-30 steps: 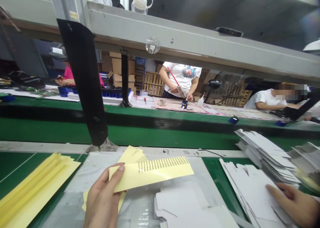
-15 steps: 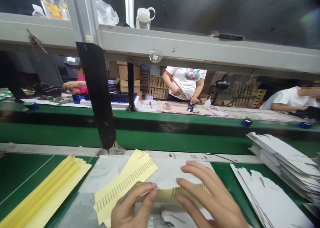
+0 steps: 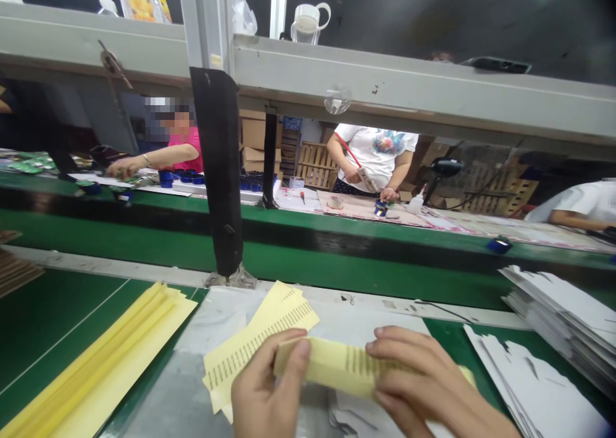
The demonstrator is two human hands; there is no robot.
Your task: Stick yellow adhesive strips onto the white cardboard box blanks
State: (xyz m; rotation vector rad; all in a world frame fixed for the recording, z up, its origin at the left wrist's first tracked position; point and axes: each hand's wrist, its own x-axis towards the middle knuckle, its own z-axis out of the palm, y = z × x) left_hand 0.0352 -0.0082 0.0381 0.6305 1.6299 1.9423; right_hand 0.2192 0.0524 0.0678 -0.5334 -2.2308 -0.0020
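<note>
A folded strip of yellow printed paper (image 3: 332,364) stretches between my two hands, dark lines showing on its right part. My left hand (image 3: 269,383) pinches its left end between thumb and fingers. At the other end, my right hand (image 3: 428,377) has its fingers and thumb closed around the strip. Just left of my hands, printed yellow sheets (image 3: 260,335) lie overlapping on the grey work surface (image 3: 158,387). Beneath the strip, a white cardboard piece (image 3: 360,415) shows partly, the rest hidden by my hands.
Long yellow folded sheets (image 3: 106,361) lie at the left. Flat white cartons (image 3: 534,380) and a taller stack (image 3: 572,316) stand at the right. A black-wrapped post (image 3: 219,168) rises ahead, under a shelf beam (image 3: 385,79). Co-workers sit and stand beyond the green conveyor (image 3: 298,239).
The yellow strip has tilted from edge-on to show its face. My right hand's fingers have closed onto it. The view has shifted left; the far-left co-worker's arm reaches out further.
</note>
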